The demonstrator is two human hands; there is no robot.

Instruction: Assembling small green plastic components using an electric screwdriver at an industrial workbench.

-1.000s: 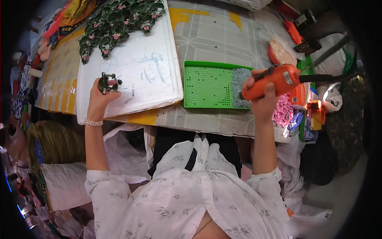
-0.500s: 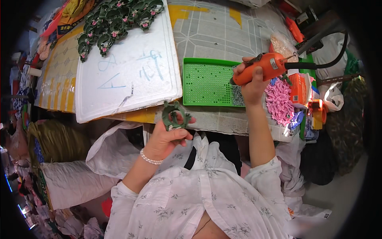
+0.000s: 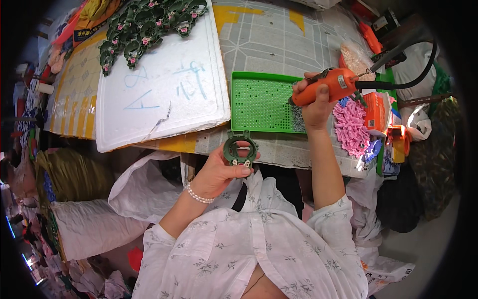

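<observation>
My left hand (image 3: 215, 174) grips a dark green plastic ring-shaped part (image 3: 227, 149) by its lower left side, in front of the table's near edge. The ring stands face-on, with two small ears on top and pale little figures at the bottom. In my right hand (image 3: 317, 110) is an orange electric screwdriver (image 3: 334, 85), fingers wrapped round its body. Its dark tip points left, over the right end of a green perforated tray (image 3: 259, 102). Small grey screws (image 3: 298, 119) lie at that end, partly hidden by my right hand.
A white foam board (image 3: 164, 97) lies left of the tray, with piled green parts with pink decorations (image 3: 144, 32). Right of my right arm are pink plastic pieces (image 3: 351, 127), blue pieces (image 3: 372, 149) and an orange box (image 3: 377, 110). The screwdriver's black cable (image 3: 428, 72) loops at the right.
My left hand has moved to the right and turned the green ring part from tilted to face-on. My right hand and the screwdriver stay nearly where they were.
</observation>
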